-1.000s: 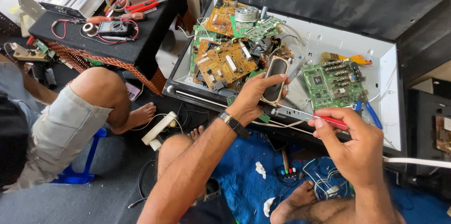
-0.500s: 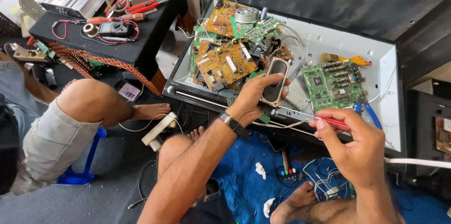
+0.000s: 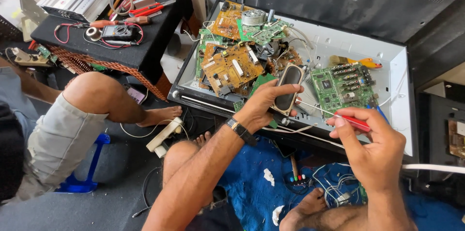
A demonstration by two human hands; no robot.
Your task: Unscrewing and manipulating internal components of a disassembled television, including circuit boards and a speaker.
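Cluttered repair floor, black tabletop (image 3: 145,51) with tools far left | left hand (image 3: 264,105) clenched around oval speaker (image 3: 286,88) over open chassis tray (image 3: 397,66); light, fragile cone, best held by frame edges | right hand (image 3: 373,148) grasping red-handled screwdriver (image 3: 356,123), tip at speaker.

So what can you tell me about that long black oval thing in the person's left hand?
It looks like a small oval speaker: a dark, elongated cone in a pale grey frame. The left hand grips it from the side, holding it nearly upright above the heap of circuit boards. The metal shaft of the red-handled screwdriver, held in the right hand, points at its lower right edge.
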